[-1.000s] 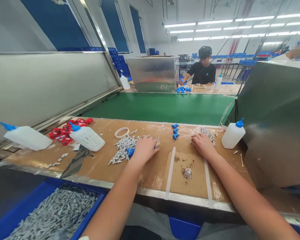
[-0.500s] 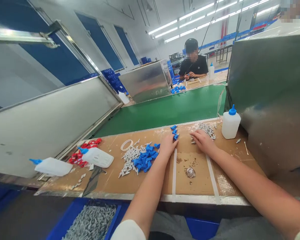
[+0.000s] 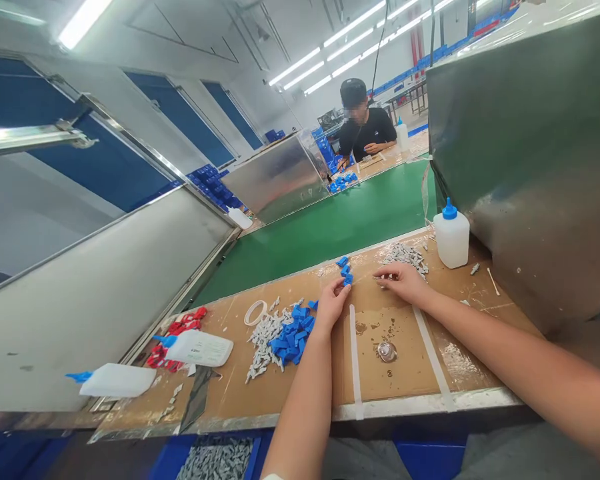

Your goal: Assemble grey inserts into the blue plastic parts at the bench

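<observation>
My left hand [image 3: 333, 303] rests on the brown worktop [image 3: 300, 373] with its fingers pinched on a small blue plastic piece [image 3: 347, 280]. Just left of it lies a heap of blue pieces [image 3: 293, 333] beside a heap of small grey pieces [image 3: 263, 337]. My right hand [image 3: 403, 280] is closed in a pinch a little to the right, next to a second pile of grey pieces [image 3: 405, 255]; what it holds is too small to make out. Two more blue pieces [image 3: 343, 265] lie just beyond my left fingers.
An upright white glue bottle with a blue cap [image 3: 451, 233] stands at the right. Two glue bottles [image 3: 200, 347] lie on their sides at the left near red pieces [image 3: 173, 337]. A green conveyor belt [image 3: 330, 223] runs behind. Another person [image 3: 363, 123] sits across it.
My left hand came off the blue heap, moved right and has pinched a blue piece. The right hand stayed by the grey pile. The camera tilted and swung left.
</observation>
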